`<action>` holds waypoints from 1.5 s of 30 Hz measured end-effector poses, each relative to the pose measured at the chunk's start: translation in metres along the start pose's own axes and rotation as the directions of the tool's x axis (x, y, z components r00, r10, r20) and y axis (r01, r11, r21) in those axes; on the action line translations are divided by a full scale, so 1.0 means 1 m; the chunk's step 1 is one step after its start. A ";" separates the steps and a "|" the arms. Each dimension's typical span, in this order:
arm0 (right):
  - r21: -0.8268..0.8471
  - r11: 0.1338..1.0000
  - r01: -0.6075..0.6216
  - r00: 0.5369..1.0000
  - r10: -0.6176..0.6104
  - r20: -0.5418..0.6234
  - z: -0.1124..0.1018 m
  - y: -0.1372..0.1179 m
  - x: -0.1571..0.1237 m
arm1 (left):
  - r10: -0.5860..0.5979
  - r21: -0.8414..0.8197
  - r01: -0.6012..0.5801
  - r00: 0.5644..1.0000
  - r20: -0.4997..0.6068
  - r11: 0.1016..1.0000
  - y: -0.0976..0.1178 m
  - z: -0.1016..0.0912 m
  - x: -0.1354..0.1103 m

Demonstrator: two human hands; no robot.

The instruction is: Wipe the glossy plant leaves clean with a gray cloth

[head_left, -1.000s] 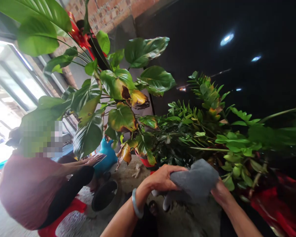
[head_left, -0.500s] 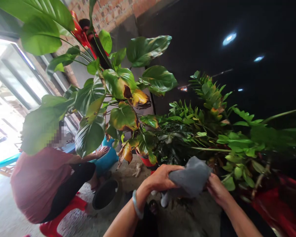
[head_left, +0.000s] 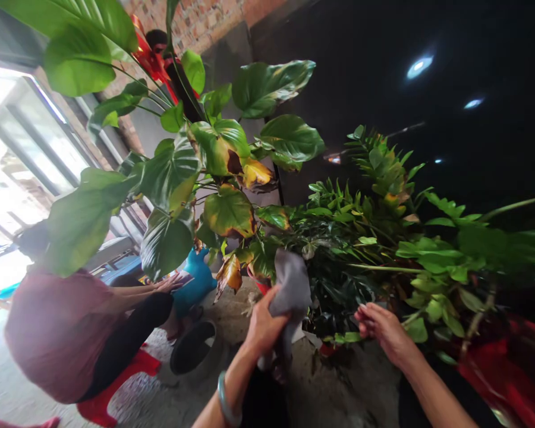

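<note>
My left hand point(head_left: 262, 326) is closed around a grey cloth point(head_left: 289, 288), holding it up against the lower leaves of a big-leaved potted plant point(head_left: 214, 178). A bangle sits on that wrist. My right hand point(head_left: 381, 324) is low among the dark leaves of a bushy plant point(head_left: 361, 238), its fingers curled and pinched near a small leaf; what they grip is too small to make out. A red pot point(head_left: 261, 286) shows just behind the cloth.
Another person in a maroon top point(head_left: 57, 333) crouches at the left on a red stool point(head_left: 111, 389), a hand near a blue watering can point(head_left: 196, 284). A dark round pot point(head_left: 191, 355) stands on the concrete floor. Red wrapping point(head_left: 512, 368) lies at the right.
My right hand let go of the grey cloth and moved to the bushy plant's leaves. My left hand carried the cloth up and leftward.
</note>
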State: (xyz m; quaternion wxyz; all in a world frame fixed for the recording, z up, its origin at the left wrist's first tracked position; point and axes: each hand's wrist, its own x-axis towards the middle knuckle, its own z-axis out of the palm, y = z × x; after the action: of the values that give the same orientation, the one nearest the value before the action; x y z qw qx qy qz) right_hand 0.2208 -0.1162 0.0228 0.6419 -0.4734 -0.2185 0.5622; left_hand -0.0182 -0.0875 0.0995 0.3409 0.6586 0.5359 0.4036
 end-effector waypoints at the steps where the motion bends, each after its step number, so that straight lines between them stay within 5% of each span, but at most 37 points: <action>1: -0.002 1.000 0.000 1.000 0.000 -0.002 0.000 0.000 0.000 | -0.028 0.005 0.028 0.998 0.052 1.000 -0.009 0.005 -0.013; 4: -0.006 1.000 -0.002 1.000 0.002 -0.003 -0.001 0.000 0.000 | -0.046 -0.063 0.056 0.988 0.148 0.996 -0.017 0.007 -0.038; 7: -0.008 1.000 -0.005 1.000 0.005 0.004 0.000 -0.001 -0.001 | -0.011 -0.131 -0.003 0.994 -0.108 0.991 0.001 -0.009 -0.027; 9: -0.010 1.000 -0.011 1.000 0.011 0.003 0.001 -0.001 -0.002 | 0.030 -0.122 -0.074 0.944 -0.328 0.990 0.017 -0.022 -0.007; 11: -0.010 1.000 -0.016 1.000 0.016 -0.003 0.002 -0.002 -0.002 | 0.087 -0.091 -0.138 0.901 -0.425 0.986 0.026 -0.027 0.012; 14: -0.012 1.000 -0.016 1.000 0.016 -0.007 0.003 -0.002 -0.002 | 0.093 -0.069 -0.122 0.941 -0.326 0.990 0.019 -0.018 0.020; 17: -0.015 1.000 -0.006 1.000 0.006 -0.002 0.002 -0.002 -0.002 | -0.014 -0.015 0.014 0.999 -0.048 1.000 -0.004 0.001 -0.003; 19: -0.017 1.000 -0.001 1.000 0.001 -0.001 0.001 -0.002 -0.002 | -0.062 0.014 0.061 0.986 0.156 0.998 -0.016 0.007 -0.024; 21: -0.016 1.000 0.001 1.000 -0.001 -0.001 0.000 -0.003 -0.003 | -0.063 -0.009 0.067 0.972 0.225 0.998 -0.017 0.002 -0.038; 24: -0.005 1.000 0.003 1.000 -0.003 0.002 0.001 -0.004 -0.003 | -0.022 -0.068 0.019 0.999 -0.036 0.998 0.004 -0.018 -0.030; 26: 0.000 1.000 0.003 1.000 -0.003 -0.001 0.002 -0.004 -0.003 | 0.053 -0.063 -0.071 0.966 -0.253 0.995 0.023 -0.029 -0.009; 28: -0.002 1.000 -0.001 1.000 0.001 -0.004 0.004 -0.003 -0.003 | 0.130 -0.049 -0.156 0.930 -0.345 0.987 0.035 -0.031 0.016; 32: -0.016 1.000 -0.002 1.000 0.002 -0.007 0.005 0.001 -0.001 | 0.050 -0.026 -0.056 0.981 -0.185 0.998 0.019 -0.006 0.033; 35: -0.027 1.000 0.005 1.000 -0.006 -0.007 0.002 0.001 0.000 | -0.057 0.044 0.052 0.993 0.105 0.998 -0.009 0.016 0.004; 38: -0.026 1.000 0.011 1.000 -0.012 -0.004 -0.001 -0.001 -0.001 | -0.111 0.068 0.094 0.942 0.317 0.993 -0.015 0.019 -0.033; 40: -0.016 1.000 0.015 1.000 -0.015 0.001 -0.002 -0.002 -0.001 | -0.084 0.014 0.084 0.948 0.308 0.996 -0.001 0.013 -0.044; 43: 0.002 1.000 0.021 1.000 -0.021 0.007 -0.001 -0.003 -0.002 | 0.022 -0.108 -0.014 0.997 0.068 0.994 0.031 0.004 -0.032; 45: 0.011 1.000 0.023 1.000 -0.023 0.007 0.001 -0.004 -0.002 | 0.093 -0.141 -0.104 0.992 -0.083 0.985 0.045 0.005 -0.014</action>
State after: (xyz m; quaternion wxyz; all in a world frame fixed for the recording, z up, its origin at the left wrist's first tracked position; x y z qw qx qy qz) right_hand 0.2212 -0.1174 0.0272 0.6502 -0.4653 -0.2230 0.5576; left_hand 0.0043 -0.1100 0.1350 0.3467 0.6419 0.4847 0.4824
